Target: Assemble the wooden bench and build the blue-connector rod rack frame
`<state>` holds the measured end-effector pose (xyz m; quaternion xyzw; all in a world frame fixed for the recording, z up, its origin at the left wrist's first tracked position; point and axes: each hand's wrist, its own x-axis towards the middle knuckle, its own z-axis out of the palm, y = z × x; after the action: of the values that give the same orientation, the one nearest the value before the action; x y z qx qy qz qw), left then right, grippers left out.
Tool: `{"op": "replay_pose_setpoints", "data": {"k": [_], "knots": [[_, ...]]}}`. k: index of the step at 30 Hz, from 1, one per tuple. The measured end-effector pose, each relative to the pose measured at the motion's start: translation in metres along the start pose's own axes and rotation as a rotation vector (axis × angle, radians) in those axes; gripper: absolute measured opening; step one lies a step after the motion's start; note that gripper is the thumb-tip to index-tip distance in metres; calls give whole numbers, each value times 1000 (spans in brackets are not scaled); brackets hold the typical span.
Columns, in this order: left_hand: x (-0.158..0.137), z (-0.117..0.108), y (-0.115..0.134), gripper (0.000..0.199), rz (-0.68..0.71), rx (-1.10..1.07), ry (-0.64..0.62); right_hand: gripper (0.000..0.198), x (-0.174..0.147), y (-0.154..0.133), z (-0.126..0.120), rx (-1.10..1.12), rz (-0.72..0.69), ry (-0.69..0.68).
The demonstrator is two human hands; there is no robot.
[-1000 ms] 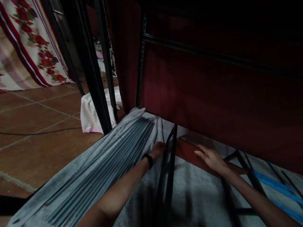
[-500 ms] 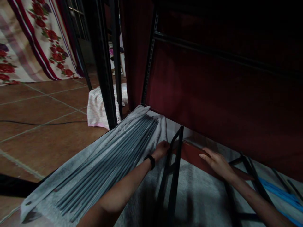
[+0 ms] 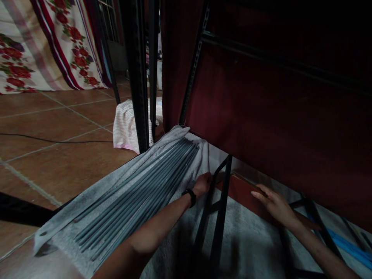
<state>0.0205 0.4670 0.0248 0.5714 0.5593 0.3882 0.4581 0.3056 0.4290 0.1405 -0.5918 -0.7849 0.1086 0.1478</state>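
A long reddish-brown board (image 3: 244, 194) stands on edge, running behind the bars of a black metal frame (image 3: 220, 211). My right hand (image 3: 274, 203) grips its upper edge, thumb on the near face and fingers over the top. My left hand (image 3: 203, 183), with a dark band on the wrist, is closed at the board's left end, just left of the frame; its fingertips are hidden. Left of that arm, several thin grey rods (image 3: 139, 193) lie side by side on a pale grey cloth (image 3: 95, 203).
A dark red panel (image 3: 261, 128) crossed by black bars rises behind the board. Black uprights (image 3: 139, 85) stand at the left, near a striped cloth (image 3: 124, 124). Blue strips (image 3: 348, 246) lie at lower right. Floral fabric (image 3: 78, 50) hangs over the tiled floor (image 3: 58, 116).
The view has shifted a little, so most things sit slightly further right. Both hands keep their places on the board.
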Motion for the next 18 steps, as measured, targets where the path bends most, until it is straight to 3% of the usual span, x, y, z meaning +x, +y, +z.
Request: {"op": "replay_pose_setpoints", "data": {"k": [4,7,11,14,18], "knots": [[-3,-5,2,23,123,28,-23,45,-1,-1,-3,11,21,-13],[-2,-6,1,13,48,2,-18,45,-1,-3,-4,7,46,0],[3,-2,-2,27,-65,22,25,44,0,-7,-5,5,24,6],[8,1,-2,27,-89,55,45,41,1,-7,-5,22,5,-21],[8,1,1,11,-59,71,58,40,2,-5,-6,33,19,-39]]}}
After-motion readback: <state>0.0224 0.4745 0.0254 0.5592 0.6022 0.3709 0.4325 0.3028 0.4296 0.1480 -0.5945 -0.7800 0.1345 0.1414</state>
